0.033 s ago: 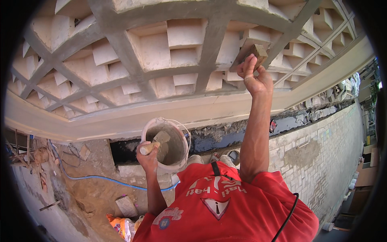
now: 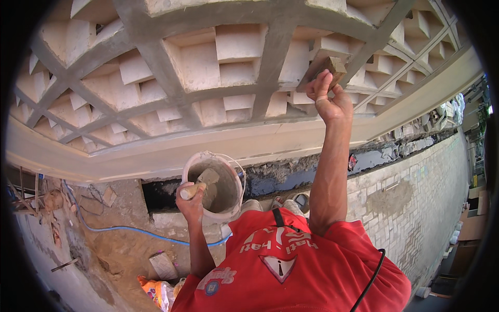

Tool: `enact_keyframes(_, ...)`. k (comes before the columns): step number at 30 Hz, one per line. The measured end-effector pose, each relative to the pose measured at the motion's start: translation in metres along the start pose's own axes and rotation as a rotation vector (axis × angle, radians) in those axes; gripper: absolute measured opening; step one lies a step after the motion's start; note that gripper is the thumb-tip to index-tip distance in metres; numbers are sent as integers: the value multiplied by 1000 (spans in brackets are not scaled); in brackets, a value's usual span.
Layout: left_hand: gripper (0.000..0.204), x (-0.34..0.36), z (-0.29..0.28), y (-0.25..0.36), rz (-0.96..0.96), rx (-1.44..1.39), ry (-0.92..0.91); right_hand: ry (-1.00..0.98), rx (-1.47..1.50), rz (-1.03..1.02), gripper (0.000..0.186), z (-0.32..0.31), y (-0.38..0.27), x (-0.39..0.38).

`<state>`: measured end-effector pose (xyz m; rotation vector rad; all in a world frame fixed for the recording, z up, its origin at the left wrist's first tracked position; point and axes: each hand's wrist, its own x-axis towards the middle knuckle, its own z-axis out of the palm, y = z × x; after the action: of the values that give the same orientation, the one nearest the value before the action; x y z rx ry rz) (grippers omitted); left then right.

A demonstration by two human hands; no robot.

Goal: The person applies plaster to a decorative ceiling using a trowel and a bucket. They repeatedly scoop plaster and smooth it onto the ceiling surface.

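Note:
My left hand (image 2: 192, 204) is closed round the pale handle of a trowel (image 2: 209, 176), whose mortar-smeared blade sits inside the mouth of a whitish bucket (image 2: 240, 195). Grey wet mortar (image 2: 228, 182) coats the inside of that bucket. Held up at the wall, my right hand (image 2: 334, 104) grips a wooden float (image 2: 334, 68), fingers bent about its block-like grip. The float's thin board is partly hidden and lies close to the grey mortar joints of a lattice block wall (image 2: 275, 60); whether it touches cannot be made out.
A smooth ledge (image 2: 249, 143) runs under the lattice. Below it lies an open drain with dark water (image 2: 291, 176). A blue hose (image 2: 130, 228) crosses the sandy ground at left, near a broken block (image 2: 163, 266) and an orange bag (image 2: 152, 292). Paving (image 2: 410, 208) stretches away right.

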<state>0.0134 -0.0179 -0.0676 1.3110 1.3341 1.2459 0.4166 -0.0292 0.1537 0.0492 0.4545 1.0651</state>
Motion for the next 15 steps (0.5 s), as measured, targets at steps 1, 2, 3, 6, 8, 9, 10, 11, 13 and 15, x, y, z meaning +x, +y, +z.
enact_keyframes(1,30,0,0,4,3,9,0,-6,-3,-1,35,1,1,-1)
enact_keyframes(2,30,0,0,8,-14,-3,-4,-11,-23,-24,35,1,1,-1)
enact_keyframes(3,30,0,0,12,-31,-15,-8,-16,-42,-48,35,1,2,1)
enact_keyframes(6,30,0,-1,9,-46,-21,-15,-45,-44,-11,33,5,4,-6)
enact_keyframes(8,30,-1,-1,10,-52,-10,-21,-92,-23,64,33,11,6,-16)
enact_keyframes(9,30,-1,-1,14,-58,-2,-25,-127,-11,109,34,14,6,-22)
enact_keyframes(10,30,-2,0,16,-64,6,-29,-162,1,154,34,15,5,-27)
enact_keyframes(11,30,-1,0,15,-53,12,-28,-292,-64,176,34,13,4,-33)
enact_keyframes(13,30,-3,-1,9,-30,21,-28,-551,-198,212,35,6,-3,-51)
enact_keyframes(15,29,-4,2,18,-69,42,-36,-502,-466,-60,35,-7,-11,-71)
